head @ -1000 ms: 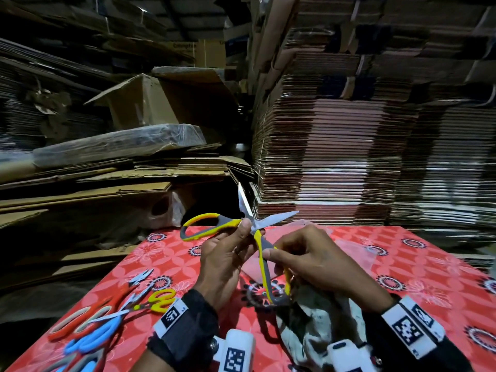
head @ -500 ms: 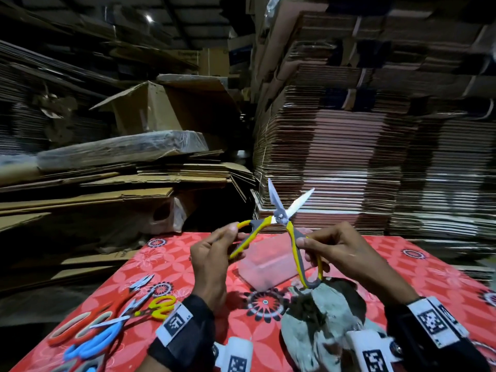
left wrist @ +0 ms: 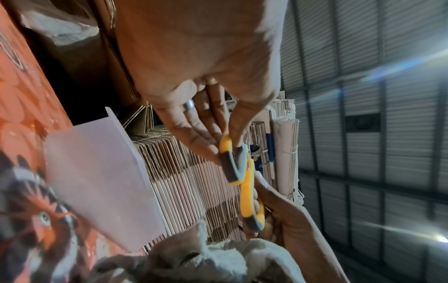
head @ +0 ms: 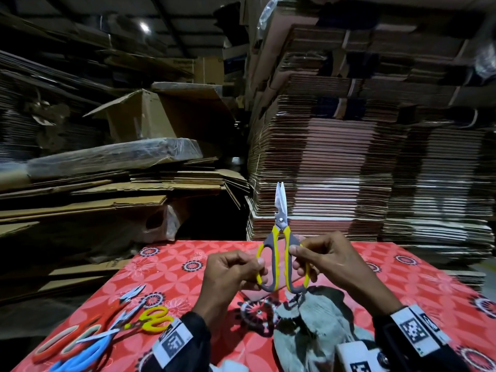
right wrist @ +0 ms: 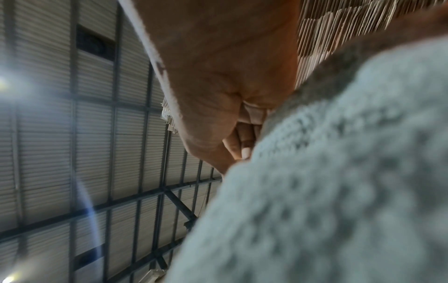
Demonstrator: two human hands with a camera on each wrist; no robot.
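The yellow-and-grey scissors (head: 280,210) stand upright above the red counter (head: 174,269), blades almost together and tips up, with the left grip (head: 230,276) pinching the left handle loop, the right grip (head: 330,264) pinching the right loop, and a grey cloth (head: 308,328) just beneath.

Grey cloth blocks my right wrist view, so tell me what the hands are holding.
Observer: The left hand and right hand each grip one handle loop of the same yellow-and-grey scissors.
Operator: Report the blades.
Observer: Nearly closed, with the tips pointing straight up.
Operator: Say what else lies nearby.
Observer: Other scissors, with orange, blue and yellow handles, lie on the red patterned tablecloth at its near left corner.
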